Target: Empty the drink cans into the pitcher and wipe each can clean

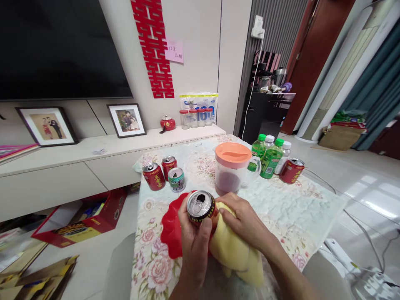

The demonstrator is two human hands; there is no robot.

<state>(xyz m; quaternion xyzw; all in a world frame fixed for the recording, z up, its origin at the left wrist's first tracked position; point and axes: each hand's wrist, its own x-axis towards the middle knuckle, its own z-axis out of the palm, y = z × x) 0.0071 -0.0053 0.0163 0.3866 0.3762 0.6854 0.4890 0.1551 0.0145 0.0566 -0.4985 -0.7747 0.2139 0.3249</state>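
As the left hand (pixel 194 243) wraps around an opened red can (pixel 201 204), the right hand (pixel 242 216) clutches a yellow cloth (pixel 233 248) against the can's side. Beyond, 2 more red cans (pixel 153 178) stand left of a lidded pitcher (pixel 229 173).

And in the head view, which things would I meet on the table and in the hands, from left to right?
Leftmost red can, teal can, held can in the left hand, yellow cloth in the right hand, rightmost red can.
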